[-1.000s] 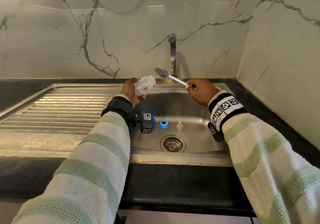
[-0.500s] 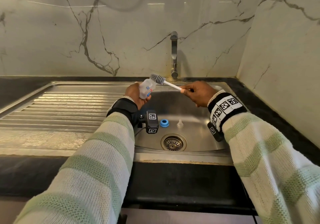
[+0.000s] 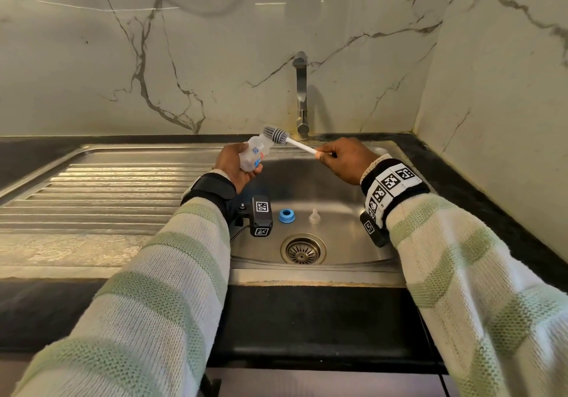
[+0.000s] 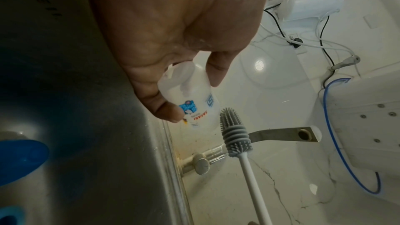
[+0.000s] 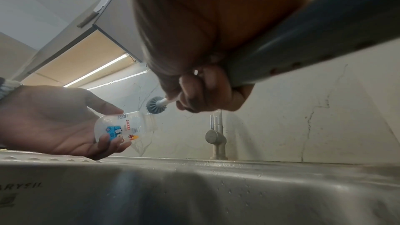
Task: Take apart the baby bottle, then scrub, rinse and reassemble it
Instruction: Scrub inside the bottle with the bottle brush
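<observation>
My left hand (image 3: 235, 167) grips a clear baby bottle (image 3: 255, 152) with a blue cartoon print, tilted with its open mouth pointing up and to the right, above the sink's left rim. My right hand (image 3: 339, 158) pinches the white handle of a grey silicone bottle brush (image 3: 276, 134). The brush head sits right at the bottle's mouth; in the left wrist view the brush (image 4: 232, 134) lies just beside the bottle (image 4: 192, 102). On the sink floor lie the blue collar ring (image 3: 286, 216) and the clear nipple (image 3: 314, 216). The right wrist view shows the bottle (image 5: 125, 126) in the left palm.
The steel sink basin (image 3: 338, 200) has a drain (image 3: 302, 250) near the front. The tap (image 3: 301, 95) stands at the back, with no water running. A ribbed draining board (image 3: 107, 190) extends left. Marble walls close in behind and on the right.
The brush head has moved left and down toward the bottle's mouth, and now sits against it. Both hands have drawn closer together over the sink.
</observation>
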### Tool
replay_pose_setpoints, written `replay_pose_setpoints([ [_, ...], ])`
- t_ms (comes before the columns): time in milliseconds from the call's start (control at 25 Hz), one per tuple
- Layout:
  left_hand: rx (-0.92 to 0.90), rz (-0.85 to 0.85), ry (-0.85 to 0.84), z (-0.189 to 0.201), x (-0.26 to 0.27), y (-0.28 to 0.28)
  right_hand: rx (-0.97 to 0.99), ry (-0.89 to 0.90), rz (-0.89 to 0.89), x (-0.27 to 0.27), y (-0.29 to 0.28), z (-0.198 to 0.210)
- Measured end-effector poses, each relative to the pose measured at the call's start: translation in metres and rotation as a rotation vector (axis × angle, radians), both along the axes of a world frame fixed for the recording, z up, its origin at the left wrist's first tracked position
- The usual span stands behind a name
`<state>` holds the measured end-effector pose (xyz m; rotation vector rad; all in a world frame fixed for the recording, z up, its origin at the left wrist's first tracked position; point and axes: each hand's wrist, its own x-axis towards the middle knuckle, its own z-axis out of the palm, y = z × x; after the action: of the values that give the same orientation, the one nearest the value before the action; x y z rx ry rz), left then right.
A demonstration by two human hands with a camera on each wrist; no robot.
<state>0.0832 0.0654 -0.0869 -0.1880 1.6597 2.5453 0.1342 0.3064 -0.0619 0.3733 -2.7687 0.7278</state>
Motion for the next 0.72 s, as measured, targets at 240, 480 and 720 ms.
replay_pose_setpoints([
  [240, -0.013, 0.002, -0.013, -0.002, -0.0042, -0.0013, -0.006, 0.002, -0.023, 0.0001, -0.0003, 0.0012],
  [480, -0.01, 0.016, -0.019, -0.0023, -0.0074, -0.0018, 0.006, -0.009, -0.028, 0.0002, 0.001, 0.0016],
  [720, 0.023, -0.006, 0.016, -0.0008, -0.008, 0.0017, 0.008, 0.003, -0.042, 0.0033, -0.0001, 0.0046],
])
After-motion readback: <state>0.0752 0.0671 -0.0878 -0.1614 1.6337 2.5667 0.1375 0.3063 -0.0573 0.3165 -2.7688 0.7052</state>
